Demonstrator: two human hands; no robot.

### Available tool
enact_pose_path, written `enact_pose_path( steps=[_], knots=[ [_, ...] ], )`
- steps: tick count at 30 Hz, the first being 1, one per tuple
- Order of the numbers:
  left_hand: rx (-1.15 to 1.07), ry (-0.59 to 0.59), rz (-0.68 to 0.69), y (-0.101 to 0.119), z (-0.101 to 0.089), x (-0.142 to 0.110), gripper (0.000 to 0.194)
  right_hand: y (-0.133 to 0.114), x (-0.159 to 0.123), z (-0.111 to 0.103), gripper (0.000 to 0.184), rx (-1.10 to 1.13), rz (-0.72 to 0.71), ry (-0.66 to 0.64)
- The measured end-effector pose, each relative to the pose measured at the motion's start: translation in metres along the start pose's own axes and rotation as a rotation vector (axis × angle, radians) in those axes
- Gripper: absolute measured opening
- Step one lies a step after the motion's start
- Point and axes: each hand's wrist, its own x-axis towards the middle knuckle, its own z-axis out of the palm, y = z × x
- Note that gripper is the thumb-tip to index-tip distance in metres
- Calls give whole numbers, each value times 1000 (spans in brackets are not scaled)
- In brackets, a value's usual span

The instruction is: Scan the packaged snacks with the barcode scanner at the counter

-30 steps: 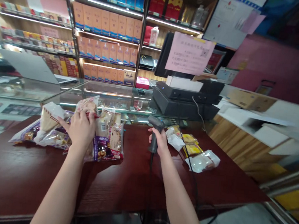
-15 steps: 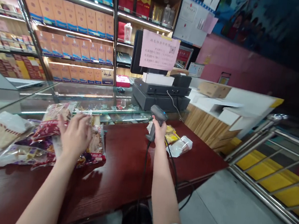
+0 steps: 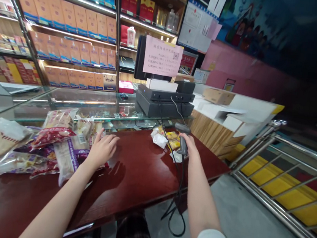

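My right hand [image 3: 190, 147] is wrapped round the handle of a dark grey barcode scanner [image 3: 183, 146], above the right part of the dark red table [image 3: 135, 170]. A black cable hangs from the scanner's grip. Under and beside it lie yellow snack packets [image 3: 172, 139] and a white crumpled wrapper [image 3: 159, 139]. My left hand [image 3: 104, 147] hovers with fingers apart at the right edge of a heap of packaged bread, hiding part of it. In that heap are a red-and-clear bag [image 3: 57, 124], a purple-and-clear packet [image 3: 66, 158] and a white wrapped sandwich-shaped pack [image 3: 3, 139].
Behind the table runs a glass display counter [image 3: 91, 105] bearing a black cash register [image 3: 162, 106] and a monitor with a pink paper sign [image 3: 163, 56]. Shelves of orange boxes [image 3: 81, 18] stand behind. On the right is a metal railing [image 3: 290, 168].
My left hand has moved right, off the middle of the bread heap to its right edge. My right hand has carried the scanner to the right, over the yellow packets.
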Motion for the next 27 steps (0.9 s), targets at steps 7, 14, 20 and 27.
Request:
enact_pose_path(
  steps=[7, 14, 20, 27],
  knots=[
    [-168, -127, 50, 18, 18, -2, 33, 2, 15, 21, 31, -201, 96, -104],
    [-373, -185, 35, 48, 49, 6, 30, 9, 25, 36, 44, -649, 43, -104],
    [-554, -113, -64, 94, 97, 52, 35, 15, 34, 40, 44, -728, -3, -148],
    [-528, -222, -104, 140, 151, 111, 55, 17, 32, 38, 44, -689, 35, -145]
  ],
)
